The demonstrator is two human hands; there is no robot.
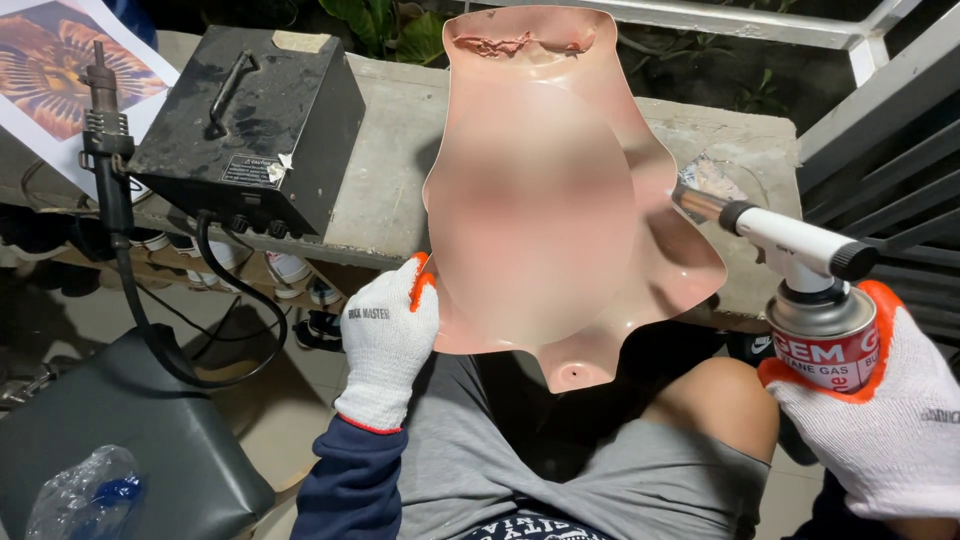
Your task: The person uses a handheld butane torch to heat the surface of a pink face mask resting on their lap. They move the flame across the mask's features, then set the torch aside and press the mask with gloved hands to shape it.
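A large pink plastic shell, shaped like a hollow moulded form with a torn top edge, stands upright over my lap. My left hand, in a white glove with orange fingertips, grips its lower left edge. My right hand, gloved the same way, holds a red and silver gas canister fitted with a white torch head. The torch's metal nozzle points left and sits right at the shell's right edge. No flame is visible.
A black metal box with a handle sits on the concrete ledge behind. A black heat-gun tool and cable hang at left. A grey seat holds a clear plastic bag. Shoes lie under the ledge. Metal railing stands right.
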